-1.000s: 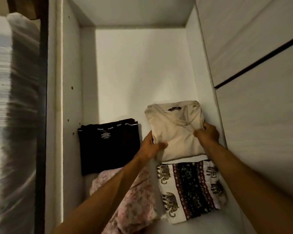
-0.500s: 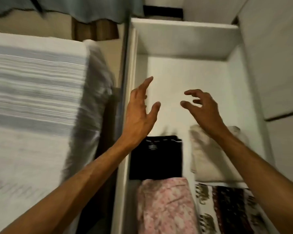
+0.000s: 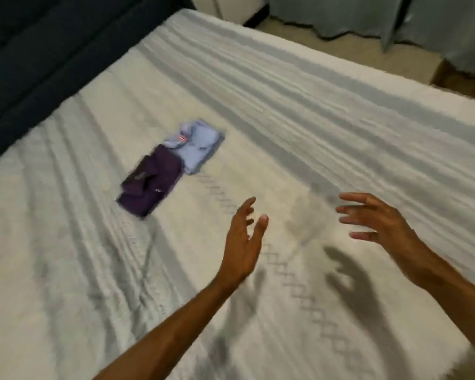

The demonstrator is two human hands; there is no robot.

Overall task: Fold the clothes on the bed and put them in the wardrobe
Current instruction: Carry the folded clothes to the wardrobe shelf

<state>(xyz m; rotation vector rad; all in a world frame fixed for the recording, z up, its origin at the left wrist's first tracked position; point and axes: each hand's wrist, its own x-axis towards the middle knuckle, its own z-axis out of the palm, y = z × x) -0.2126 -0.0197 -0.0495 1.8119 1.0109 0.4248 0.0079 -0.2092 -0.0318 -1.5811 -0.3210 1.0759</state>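
Note:
Two folded garments lie side by side on the bed (image 3: 299, 111): a dark purple one (image 3: 148, 185) and, touching its far end, a light blue one (image 3: 196, 145) with a small red label. My left hand (image 3: 243, 242) hovers above the bedspread to the right of the purple garment, fingers straight and spread, holding nothing. My right hand (image 3: 376, 218) hangs further right at about the same height, fingers spread and empty. Both hands cast shadows on the cover. The wardrobe is out of view.
The white and grey striped bedspread fills most of the view. A dark blue surface (image 3: 39, 56) borders the bed at the upper left. Beyond the far edge are beige floor (image 3: 340, 48) and grey-blue curtains (image 3: 395, 15).
My hands let go of the beige shirt on the wardrobe shelf and pulled back empty. The view swung from the wardrobe to the bed, where both open hands now hover.

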